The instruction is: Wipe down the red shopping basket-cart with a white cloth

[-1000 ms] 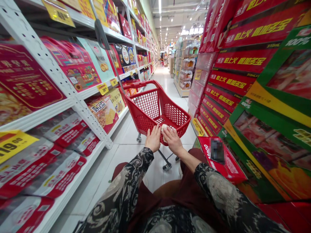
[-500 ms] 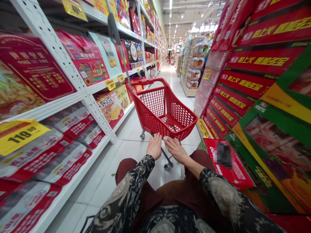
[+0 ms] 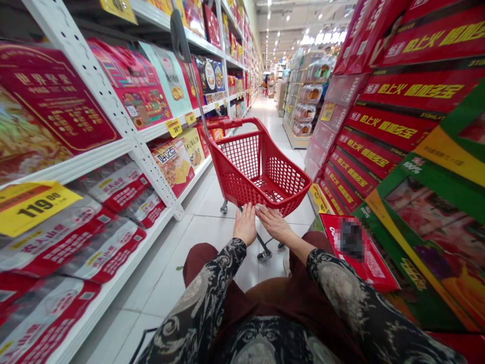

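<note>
A red plastic shopping cart (image 3: 261, 188) with a perforated basket stands in front of me, its basket holding nothing I can see. My left hand (image 3: 245, 225) is flat at the basket's near lower edge, fingers stretched forward. Beside it, my right hand (image 3: 276, 223) lies slanted with straight fingers. Their fingertips are close together; whether they touch the cart I cannot tell. A small whitish patch shows at the right fingertips, too small to name. The cart's grey-gripped pole (image 3: 180, 38) rises at the left.
White shelving (image 3: 125, 144) with boxed goods and wrapped bottle packs runs along the left. Stacked red drink cartons (image 3: 409, 96) and green fruit boxes (image 3: 424, 217) line the right. A red box (image 3: 375, 275) juts out near my right knee. The tiled aisle floor (image 3: 265, 114) extends ahead.
Both hands have shifted slightly forward and up, nearer the basket, and closer to each other. The view has turned a little; the cart looks much the same.
</note>
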Demonstrator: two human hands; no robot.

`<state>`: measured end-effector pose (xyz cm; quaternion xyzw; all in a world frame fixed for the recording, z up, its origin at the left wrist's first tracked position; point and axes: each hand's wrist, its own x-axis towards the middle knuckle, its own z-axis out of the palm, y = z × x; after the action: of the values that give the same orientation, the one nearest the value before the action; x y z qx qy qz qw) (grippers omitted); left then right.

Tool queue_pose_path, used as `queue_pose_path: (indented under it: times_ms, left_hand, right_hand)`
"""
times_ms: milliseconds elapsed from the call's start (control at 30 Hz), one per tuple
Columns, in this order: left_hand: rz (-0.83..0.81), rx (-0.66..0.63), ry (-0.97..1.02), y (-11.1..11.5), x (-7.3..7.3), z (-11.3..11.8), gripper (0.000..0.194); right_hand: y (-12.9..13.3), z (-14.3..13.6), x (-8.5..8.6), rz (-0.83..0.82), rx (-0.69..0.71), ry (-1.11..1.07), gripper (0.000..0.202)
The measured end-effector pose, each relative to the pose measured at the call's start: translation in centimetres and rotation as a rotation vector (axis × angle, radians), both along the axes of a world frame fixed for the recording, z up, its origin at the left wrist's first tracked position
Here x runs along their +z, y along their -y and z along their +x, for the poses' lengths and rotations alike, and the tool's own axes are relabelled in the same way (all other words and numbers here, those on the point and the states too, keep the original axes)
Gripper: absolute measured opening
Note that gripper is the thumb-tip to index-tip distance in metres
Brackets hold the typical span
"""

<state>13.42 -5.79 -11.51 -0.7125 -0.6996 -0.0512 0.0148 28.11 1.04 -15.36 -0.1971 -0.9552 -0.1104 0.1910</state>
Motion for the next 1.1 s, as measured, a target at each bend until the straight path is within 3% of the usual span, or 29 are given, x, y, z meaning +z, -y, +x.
queue_pose_path:
  times_ms: [133,400,467,667,733,800,1000,1100]
  left_hand:
    - [0.002,-0.018,-0.017,0.0,0.7,-0.5,0.069]
    - [0.044,0.08,-0.009,-1.8,2.1,-1.4,0.07]
    - [0.03,0.055,-0.018,-1.7,1.9,-0.9,0.07]
    - [-0.01,-0.035,-0.049,-0.7,1.3,0.3,0.069]
    - [-0.005,-0.038,-0.052,-0.6,1.4,0.1,0.069]
    - [0.009,-0.032,-0.052,-0.8,1.5,-0.3,0.069]
    - [0.087,0.06,-0.027,-2.0,2.4,-0.9,0.07]
    - [0.113,0.061,-0.029,-2.5,2.9,-0.9,0.072]
  right_hand:
    - [0.2,-0.1,-0.7,-0.01,-0.01,-0.006,0.04]
    - [-0.5,-0.5,3.5,-0.007,-0.016,-0.135,0.042]
    - [-0.6,-0.3,3.0,0.01,0.019,-0.088,0.041]
    - [-0.2,0.7,-1.4,0.051,0.034,0.005,0.035]
    - [0.0,1.0,-2.1,0.051,0.032,0.012,0.032]
    - [0.3,1.0,-1.5,0.066,0.038,-0.004,0.031]
    - [-0.1,-0.6,3.2,0.122,0.013,-0.183,0.036]
    - [-0.1,-0.9,3.4,0.124,-0.017,-0.182,0.034]
